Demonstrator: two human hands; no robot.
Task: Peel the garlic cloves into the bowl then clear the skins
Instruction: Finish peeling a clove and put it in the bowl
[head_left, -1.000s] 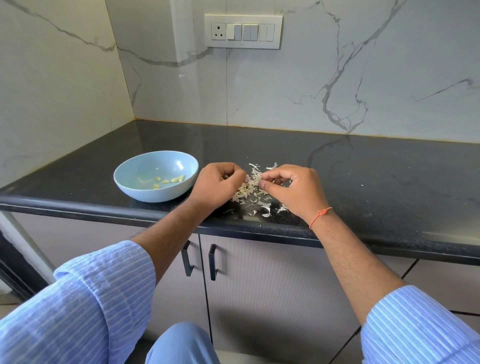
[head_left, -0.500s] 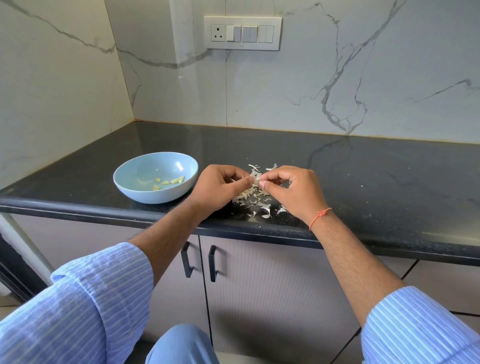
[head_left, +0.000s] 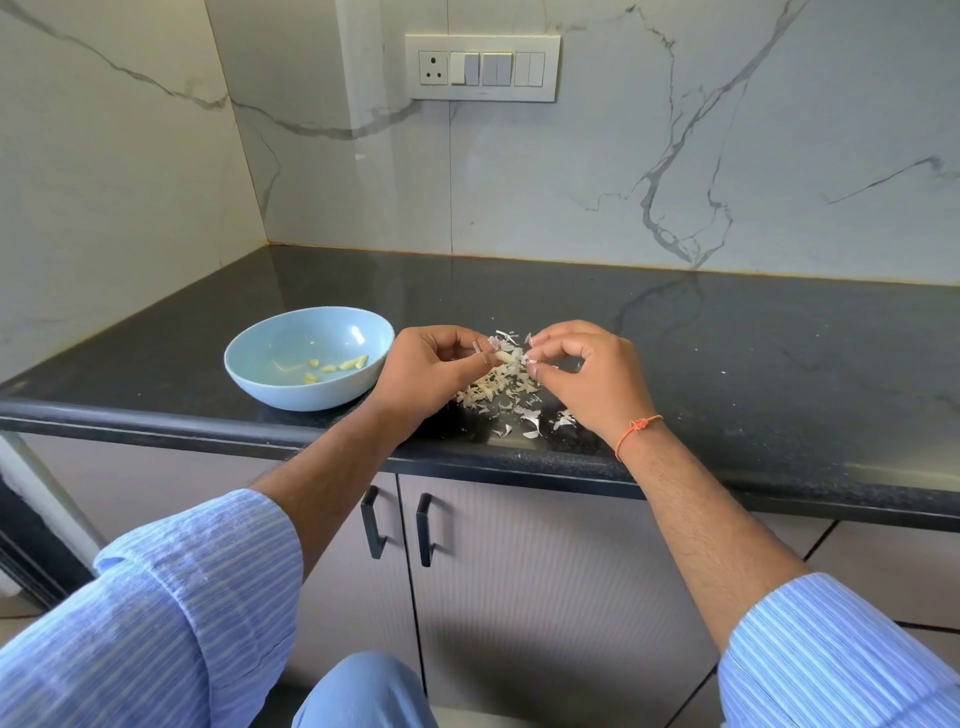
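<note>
**Peeling under way, skins not yet cleared**

At frame centre, the left hand (head_left: 431, 371) pinches a clove (head_left: 506, 356) while the right hand (head_left: 582, 374) pinches its skin. A few peeled cloves (head_left: 337, 364) lie in the bowl (head_left: 260, 384), centre left. The skins (head_left: 498, 395) litter the surface (head_left: 727, 364) below the hands, so clearing remains.

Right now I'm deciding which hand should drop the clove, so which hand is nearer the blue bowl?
Left. The left hand sits just beside the blue bowl's right rim, while the right hand is farther right, beyond the skins.
</note>
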